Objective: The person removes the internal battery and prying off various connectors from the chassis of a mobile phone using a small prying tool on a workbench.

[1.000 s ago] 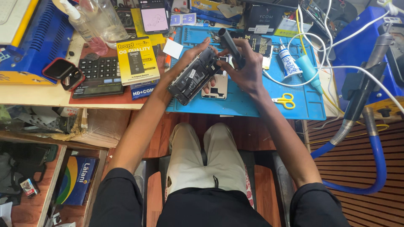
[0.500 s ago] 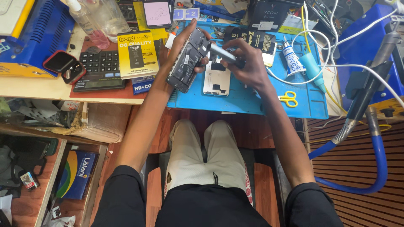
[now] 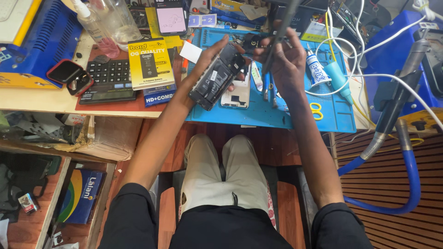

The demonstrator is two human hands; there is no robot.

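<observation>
My left hand [image 3: 210,59] holds an opened dark phone body [image 3: 217,76] tilted above the blue work mat [image 3: 300,113]. My right hand [image 3: 287,60] grips a slim dark tool [image 3: 281,32] pointing up and away, just to the right of the phone. Under the phone, a white phone back panel [image 3: 236,94] lies on the mat, partly hidden by it. Both forearms reach out from my lap over the desk edge.
A glue tube [image 3: 315,68], a teal cap [image 3: 335,78] and yellow-handled scissors [image 3: 316,110] lie on the mat's right. A yellow box [image 3: 148,62], a calculator [image 3: 107,80] and clear bottles [image 3: 99,27] stand at left. White cables [image 3: 369,76] and a blue hose [image 3: 406,184] run at right.
My view has shifted so the desk sits higher. My right hand has lifted the tool from lying across the phone to pointing upright; the left hand still holds the phone body.
</observation>
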